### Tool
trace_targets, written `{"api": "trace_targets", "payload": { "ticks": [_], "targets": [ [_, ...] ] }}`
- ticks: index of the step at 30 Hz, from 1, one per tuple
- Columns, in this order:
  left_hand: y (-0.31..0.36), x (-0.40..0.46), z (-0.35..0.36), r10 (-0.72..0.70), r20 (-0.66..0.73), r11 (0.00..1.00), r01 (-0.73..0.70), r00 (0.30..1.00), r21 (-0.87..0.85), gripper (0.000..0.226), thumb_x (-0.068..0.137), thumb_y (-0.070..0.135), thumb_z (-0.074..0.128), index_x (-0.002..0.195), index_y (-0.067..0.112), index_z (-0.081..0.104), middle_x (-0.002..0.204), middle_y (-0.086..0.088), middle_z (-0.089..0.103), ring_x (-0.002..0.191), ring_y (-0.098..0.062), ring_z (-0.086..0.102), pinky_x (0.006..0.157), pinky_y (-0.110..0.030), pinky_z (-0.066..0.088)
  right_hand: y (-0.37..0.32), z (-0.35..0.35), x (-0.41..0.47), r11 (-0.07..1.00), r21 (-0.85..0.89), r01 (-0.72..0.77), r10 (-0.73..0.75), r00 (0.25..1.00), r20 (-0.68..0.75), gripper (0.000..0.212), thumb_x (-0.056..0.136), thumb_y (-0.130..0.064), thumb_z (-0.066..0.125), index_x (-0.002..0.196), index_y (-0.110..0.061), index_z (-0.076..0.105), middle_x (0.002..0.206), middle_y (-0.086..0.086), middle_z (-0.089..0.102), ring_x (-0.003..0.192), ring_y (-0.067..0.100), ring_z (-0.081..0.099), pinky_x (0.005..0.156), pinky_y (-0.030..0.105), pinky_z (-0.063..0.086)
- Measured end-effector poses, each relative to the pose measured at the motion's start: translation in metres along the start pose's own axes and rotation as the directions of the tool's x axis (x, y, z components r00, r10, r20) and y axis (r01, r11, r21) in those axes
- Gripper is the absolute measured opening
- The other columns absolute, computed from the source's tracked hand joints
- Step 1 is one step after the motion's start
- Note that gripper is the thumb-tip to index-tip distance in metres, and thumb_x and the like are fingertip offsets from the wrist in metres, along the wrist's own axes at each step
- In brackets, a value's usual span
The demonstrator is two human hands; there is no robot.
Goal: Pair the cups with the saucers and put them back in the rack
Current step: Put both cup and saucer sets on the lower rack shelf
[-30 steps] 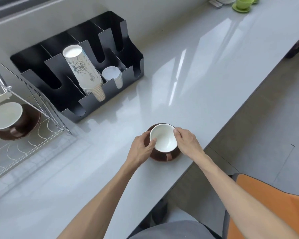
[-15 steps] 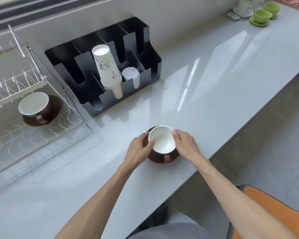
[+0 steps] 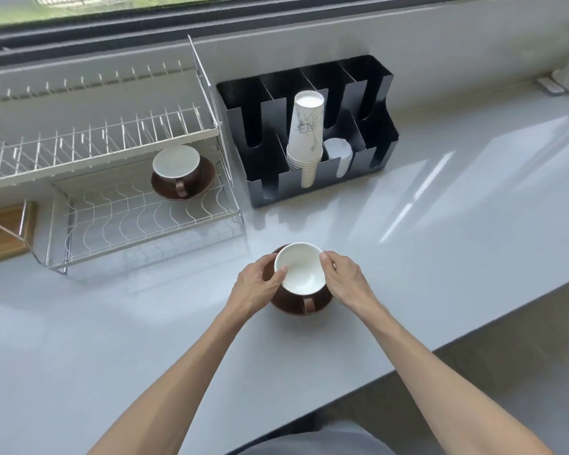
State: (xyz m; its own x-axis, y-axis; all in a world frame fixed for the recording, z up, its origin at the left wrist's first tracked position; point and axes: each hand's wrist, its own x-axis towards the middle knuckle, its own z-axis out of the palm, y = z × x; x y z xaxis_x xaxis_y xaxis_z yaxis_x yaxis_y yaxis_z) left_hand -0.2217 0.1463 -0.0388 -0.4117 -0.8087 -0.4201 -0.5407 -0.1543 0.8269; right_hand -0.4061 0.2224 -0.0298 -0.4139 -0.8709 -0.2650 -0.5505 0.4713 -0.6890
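Grey counter (image 3: 440,224) under window | my left hand (image 3: 257,287) and right hand (image 3: 345,277) are pinching the saucer (image 3: 289,307) rim, cup (image 3: 299,269) riding on top, near rack (image 3: 138,218) | judging glazed ceramic: stiff, slippery, breakable, cup loose | keeping level, gripping 2 opposite edges.

We record one pale grey glossy counter (image 3: 440,257). Directly on it we list: wire dish rack (image 3: 138,231), left of centre; black compartment organiser (image 3: 368,152), upper centre; brown saucer (image 3: 296,308), lower centre; wooden board (image 3: 0,231), left edge; small remote-like item (image 3: 551,86), upper right.
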Motion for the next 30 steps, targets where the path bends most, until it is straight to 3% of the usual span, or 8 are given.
{"api": "trace_targets", "payload": {
  "ticks": [4, 14, 18, 23, 26, 30],
  "targets": [
    [-0.012, -0.008, -0.030, -0.024, -0.067, 0.999, 0.021, 0.997, -0.039, 0.063, 0.073, 0.065, 0.058, 0.131, 0.040, 0.061, 0.123, 0.005, 0.067, 0.114, -0.023, 0.065, 0.096, -0.049, 0.056, -0.028, 0.020, 0.006, 0.999, -0.010, 0.047, -0.046, 0.998, 0.048, 0.036, 0.108, -0.033, 0.032, 0.100, -0.014, 0.062, 0.087, 0.000, 0.055, 0.087, 0.023, 0.051, 0.075, 0.032, 0.037],
    [-0.045, -0.032, -0.104, -0.097, -0.232, 0.989, 0.067, 0.968, -0.135, 0.048, 0.083, 0.054, 0.063, 0.129, 0.037, 0.062, 0.115, 0.011, 0.062, 0.116, -0.021, 0.062, 0.096, -0.047, 0.057, -0.098, 0.074, 0.015, 0.988, -0.039, 0.151, -0.143, 0.975, 0.168, 0.036, 0.107, -0.034, 0.033, 0.099, -0.014, 0.062, 0.094, 0.006, 0.063, 0.093, 0.027, 0.055, 0.077, 0.034, 0.038],
    [-0.054, -0.044, -0.132, -0.130, -0.299, 0.984, 0.085, 0.945, -0.158, 0.043, 0.091, 0.046, 0.063, 0.132, 0.033, 0.062, 0.112, 0.010, 0.061, 0.114, -0.019, 0.062, 0.099, -0.046, 0.055, -0.127, 0.093, 0.013, 0.982, -0.015, 0.186, -0.178, 0.959, 0.219, 0.034, 0.107, -0.035, 0.033, 0.091, -0.016, 0.056, 0.086, 0.003, 0.059, 0.087, 0.026, 0.053, 0.075, 0.034, 0.037],
    [-0.070, -0.051, -0.172, -0.163, -0.368, 0.979, 0.104, 0.915, -0.174, 0.045, 0.090, 0.049, 0.062, 0.133, 0.035, 0.062, 0.119, 0.006, 0.061, 0.118, -0.022, 0.061, 0.101, -0.047, 0.054, -0.168, 0.121, 0.018, 0.970, 0.013, 0.243, -0.238, 0.937, 0.255, 0.041, 0.107, -0.036, 0.034, 0.105, -0.011, 0.066, 0.097, 0.006, 0.066, 0.095, 0.025, 0.057, 0.083, 0.038, 0.043],
    [-0.073, -0.051, -0.199, -0.156, -0.399, 0.978, 0.084, 0.904, -0.192, 0.046, 0.088, 0.052, 0.062, 0.131, 0.036, 0.063, 0.119, 0.005, 0.063, 0.121, -0.022, 0.061, 0.100, -0.049, 0.055, -0.190, 0.135, 0.025, 0.961, 0.021, 0.277, -0.272, 0.924, 0.269, 0.041, 0.107, -0.037, 0.034, 0.094, -0.011, 0.062, 0.084, 0.000, 0.059, 0.086, 0.023, 0.053, 0.076, 0.036, 0.040],
    [-0.073, -0.045, -0.233, -0.150, -0.448, 0.978, 0.065, 0.881, -0.199, 0.043, 0.092, 0.047, 0.062, 0.132, 0.033, 0.063, 0.128, 0.003, 0.064, 0.128, -0.020, 0.057, 0.105, -0.047, 0.051, -0.221, 0.151, 0.035, 0.954, 0.042, 0.296, -0.297, 0.920, 0.256, 0.050, 0.105, -0.042, 0.033, 0.094, -0.002, 0.061, 0.082, 0.010, 0.061, 0.085, 0.029, 0.057, 0.075, 0.041, 0.043]
  ]
}}
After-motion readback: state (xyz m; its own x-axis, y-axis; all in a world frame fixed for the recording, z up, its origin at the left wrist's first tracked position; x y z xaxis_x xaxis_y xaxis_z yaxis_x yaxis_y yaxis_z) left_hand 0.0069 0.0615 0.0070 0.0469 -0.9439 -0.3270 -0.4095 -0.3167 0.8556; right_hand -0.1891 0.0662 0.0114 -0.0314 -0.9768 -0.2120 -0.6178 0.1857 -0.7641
